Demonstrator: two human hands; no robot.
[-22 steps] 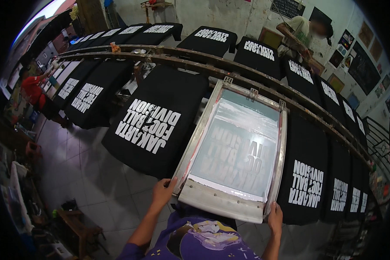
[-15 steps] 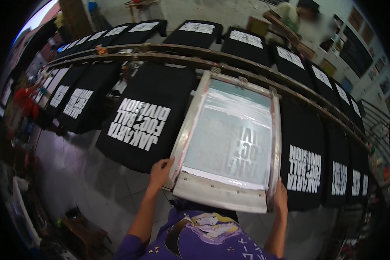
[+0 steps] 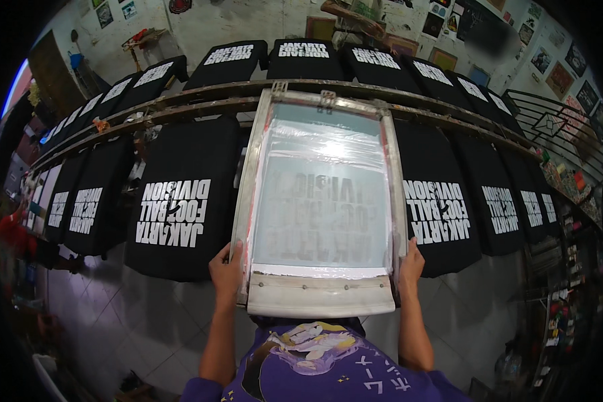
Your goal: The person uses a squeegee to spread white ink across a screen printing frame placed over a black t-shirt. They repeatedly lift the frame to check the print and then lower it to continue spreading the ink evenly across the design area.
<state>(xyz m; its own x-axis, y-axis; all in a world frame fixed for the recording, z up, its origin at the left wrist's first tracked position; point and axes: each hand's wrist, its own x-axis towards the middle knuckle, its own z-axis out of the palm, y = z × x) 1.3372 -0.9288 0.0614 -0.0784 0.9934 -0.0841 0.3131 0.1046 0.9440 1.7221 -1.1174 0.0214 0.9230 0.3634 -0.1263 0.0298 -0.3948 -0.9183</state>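
Observation:
A silver-framed printing screen (image 3: 325, 201) with pale bluish mesh, white ink streaks and a faint reversed print lies in front of me. A wide pale bar (image 3: 320, 295) with bolts runs along its near end, and metal clamps (image 3: 327, 98) sit on its far edge. My left hand (image 3: 226, 266) is closed on the left side of the frame, and my right hand (image 3: 409, 261) grips the right side. Black T-shirts with white block-letter prints lie on boards beside the screen, one to the left (image 3: 187, 144) and one to the right (image 3: 435, 161).
Long rails (image 3: 449, 104) cross behind the screen, with more printed black shirts (image 3: 221, 63) on boards beyond. A person in red (image 3: 12, 228) is at the far left edge. A metal railing (image 3: 549, 120) stands at right, and a tiled floor (image 3: 154, 315) lies below.
My view has turned, so the screen appears squarer to me and the rows more level. Both hands remain on the frame. The co-worker at upper right is now mostly hidden.

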